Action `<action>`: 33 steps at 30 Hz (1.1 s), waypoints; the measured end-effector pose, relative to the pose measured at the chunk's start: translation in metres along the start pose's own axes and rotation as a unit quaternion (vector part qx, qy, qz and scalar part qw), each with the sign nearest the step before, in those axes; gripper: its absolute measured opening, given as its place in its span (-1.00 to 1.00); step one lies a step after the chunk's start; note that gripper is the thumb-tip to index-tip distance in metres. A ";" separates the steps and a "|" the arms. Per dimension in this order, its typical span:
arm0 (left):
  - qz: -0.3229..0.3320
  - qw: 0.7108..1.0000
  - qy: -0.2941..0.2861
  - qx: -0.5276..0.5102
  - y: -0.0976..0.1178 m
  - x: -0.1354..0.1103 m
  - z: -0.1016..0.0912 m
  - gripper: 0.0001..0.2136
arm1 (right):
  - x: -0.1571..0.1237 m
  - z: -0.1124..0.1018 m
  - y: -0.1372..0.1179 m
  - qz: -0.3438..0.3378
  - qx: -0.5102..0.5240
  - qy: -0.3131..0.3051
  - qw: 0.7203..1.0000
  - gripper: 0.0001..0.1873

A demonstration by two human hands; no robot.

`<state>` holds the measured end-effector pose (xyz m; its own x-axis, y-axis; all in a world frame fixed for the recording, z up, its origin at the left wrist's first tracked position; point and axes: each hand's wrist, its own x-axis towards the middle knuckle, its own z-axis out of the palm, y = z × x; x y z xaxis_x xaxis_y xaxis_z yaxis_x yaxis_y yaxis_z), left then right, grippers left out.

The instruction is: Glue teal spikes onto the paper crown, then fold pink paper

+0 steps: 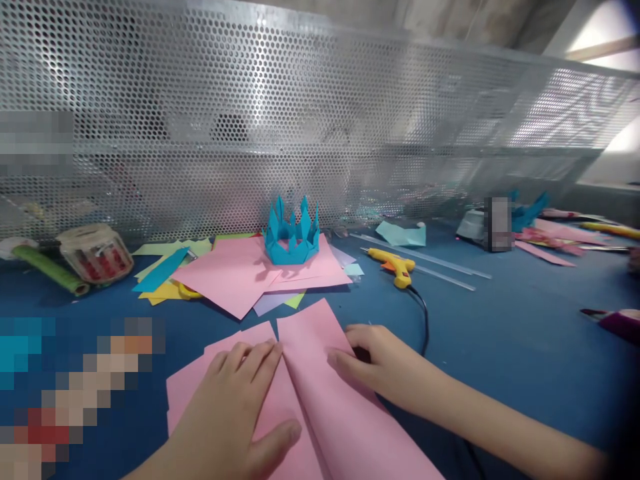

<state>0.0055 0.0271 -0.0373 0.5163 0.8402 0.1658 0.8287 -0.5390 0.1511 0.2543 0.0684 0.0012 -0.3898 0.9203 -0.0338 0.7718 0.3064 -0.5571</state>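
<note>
Left hand point(235, 393) lies flat and spread on the pink paper point(325, 407), and right hand point(377, 363) presses fingertips on its folded flap, neither one gripping. The sheet looks thin, light and floppy, likely to slide and crease for good, so I'd pin it flat and lift by an edge. Beyond the hands: loose sheets point(235, 273), a blue paper crown point(293, 233), and a glue gun point(393, 263) whose cord point(425, 317) runs past the right hand.

Pink paper sheet point(320, 400) at bottom centre looks matt and smooth, the worktop point(500, 333) a matt blue. Perforated metal screen point(300, 120) up top is shiny, and the yellow glue gun point(395, 267), right of centre, is glossy plastic.
</note>
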 end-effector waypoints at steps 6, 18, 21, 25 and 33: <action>0.000 1.000 -0.010 0.015 0.008 0.000 -0.005 -0.39 | 0.001 -0.002 0.005 -0.002 0.009 0.003 1.000 -0.56; -0.041 0.997 -0.063 -0.006 0.017 0.006 -0.020 -0.43 | 0.001 0.001 0.007 0.005 0.027 0.014 1.000 -0.46; -0.036 0.997 -0.061 -0.024 0.017 0.005 -0.019 -0.42 | 0.001 0.001 0.008 0.006 0.025 0.013 1.000 -0.47; -0.024 0.997 -0.062 -0.037 0.018 0.006 -0.019 -0.46 | 0.000 -0.001 0.008 0.011 0.023 0.011 1.000 -0.48; -0.024 0.996 -0.084 -0.036 0.021 0.008 -0.021 -0.47 | -0.003 -0.002 0.007 0.024 0.031 0.001 0.999 -0.44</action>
<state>0.0224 0.0213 -0.0121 0.5107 0.8597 -0.0078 0.8384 -0.4959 0.2263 0.2623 0.0680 -0.0006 -0.3525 0.9338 -0.0608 0.7573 0.2464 -0.6048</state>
